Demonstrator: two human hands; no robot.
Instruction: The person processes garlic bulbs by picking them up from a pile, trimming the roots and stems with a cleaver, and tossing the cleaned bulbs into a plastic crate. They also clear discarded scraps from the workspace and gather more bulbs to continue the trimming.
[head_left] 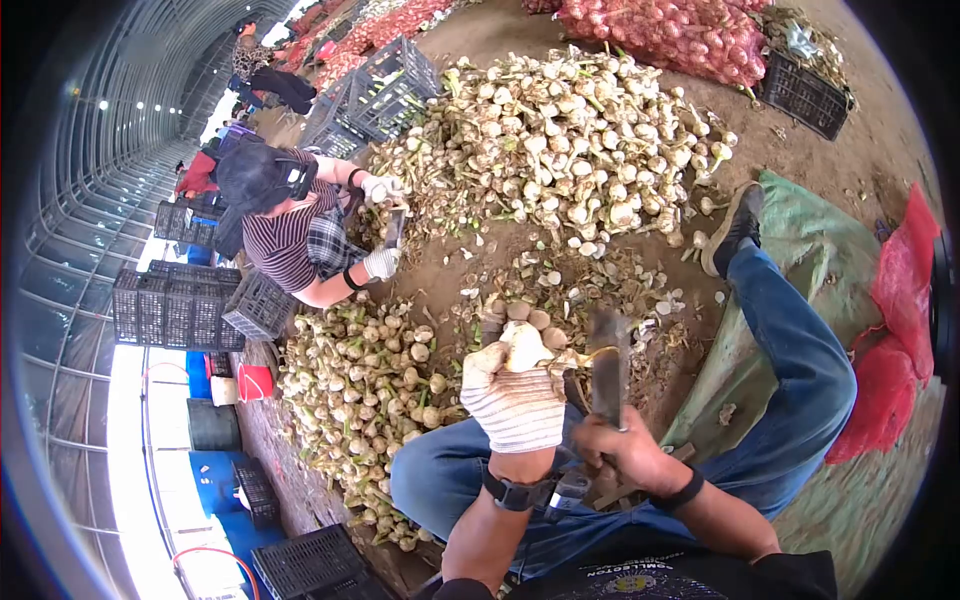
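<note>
**Garlic bulb (pixel 527 347), likely light**

The gloved left hand (pixel 511 392) is wrapped around the bulb, probably firm but papery-slick, so best held by its round body, stem (pixel 572 358) pointing right. Just right, the bare right hand (pixel 632 452) grips a knife (pixel 607 372).

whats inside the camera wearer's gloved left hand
The left hand holds a whitish garlic bulb, its stem pointing toward the knife. The side of the bulb against the palm is covered and cannot be seen.
</note>
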